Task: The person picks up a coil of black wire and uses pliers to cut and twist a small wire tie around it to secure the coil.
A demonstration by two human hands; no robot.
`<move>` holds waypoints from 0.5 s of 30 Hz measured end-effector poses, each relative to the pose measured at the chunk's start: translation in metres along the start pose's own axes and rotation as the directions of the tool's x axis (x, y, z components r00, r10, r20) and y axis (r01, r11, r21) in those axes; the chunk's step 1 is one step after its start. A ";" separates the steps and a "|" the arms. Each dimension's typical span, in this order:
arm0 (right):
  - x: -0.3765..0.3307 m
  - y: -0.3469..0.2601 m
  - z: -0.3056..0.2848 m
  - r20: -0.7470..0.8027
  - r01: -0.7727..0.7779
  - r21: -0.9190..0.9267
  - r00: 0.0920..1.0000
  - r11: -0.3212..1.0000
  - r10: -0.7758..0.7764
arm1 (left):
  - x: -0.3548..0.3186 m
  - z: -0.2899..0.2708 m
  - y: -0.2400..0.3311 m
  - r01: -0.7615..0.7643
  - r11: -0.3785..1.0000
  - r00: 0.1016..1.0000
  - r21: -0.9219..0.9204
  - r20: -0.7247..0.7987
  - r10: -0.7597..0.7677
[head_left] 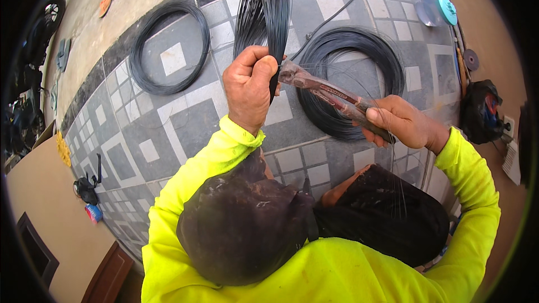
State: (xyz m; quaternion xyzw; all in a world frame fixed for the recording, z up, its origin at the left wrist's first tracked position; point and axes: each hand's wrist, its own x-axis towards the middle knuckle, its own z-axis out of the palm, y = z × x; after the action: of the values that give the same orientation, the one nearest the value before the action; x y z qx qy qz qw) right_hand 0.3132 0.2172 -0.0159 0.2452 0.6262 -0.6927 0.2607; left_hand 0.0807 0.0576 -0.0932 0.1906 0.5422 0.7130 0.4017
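Note:
A thick bundle of thin dark wires (264,11) fans out at the far side, and my left hand (247,87) is closed around its near end, thumb on top. My right hand (401,120) grips the handles of worn pincers (323,87) with traces of red paint. The jaws of the pincers sit right beside my left thumb, against the wires; whether they bite on a wire is hard to see. A few fine loose strands hang below my right hand. Under the pincers lies a large coil of dark wire (387,62), and a thinner coil (137,50) rests farther left.
A dark cable (342,8) crosses the patterned tile floor (216,109). Along the right wall are a clear container with turquoise lid (446,8), a grinding disc (470,60) and a black bag (480,112). At left stand a motorcycle (28,73) and a yellow cloth (63,148).

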 end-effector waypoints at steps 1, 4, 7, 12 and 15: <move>0.007 0.008 0.009 0.073 -0.053 0.252 0.997 0.966 0.036 | 0.000 -0.001 -0.001 0.009 1.000 1.000 -0.015 0.005 -0.009; 0.012 0.011 0.011 0.175 -0.122 0.481 0.984 0.868 0.041 | -0.003 -0.005 -0.002 0.008 1.000 1.000 -0.009 0.015 -0.008; 0.018 0.014 0.003 -0.037 0.003 0.099 0.999 0.995 0.001 | -0.001 -0.012 -0.004 0.011 0.999 0.994 0.049 0.108 -0.016; 0.018 -0.003 0.014 -0.148 -0.085 -0.106 0.987 0.991 0.069 | -0.002 -0.006 -0.002 0.019 1.000 0.998 0.022 0.067 -0.021; 0.018 0.013 0.033 0.183 -0.152 0.392 0.980 0.908 0.085 | -0.003 0.000 0.001 0.041 0.999 0.999 -0.005 0.023 -0.041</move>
State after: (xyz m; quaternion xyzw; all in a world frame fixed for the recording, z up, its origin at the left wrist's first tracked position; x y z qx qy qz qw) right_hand 0.3079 0.1820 -0.0342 0.2744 0.4306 -0.8073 0.2959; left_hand 0.0823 0.0558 -0.0918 0.1864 0.5397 0.7037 0.4229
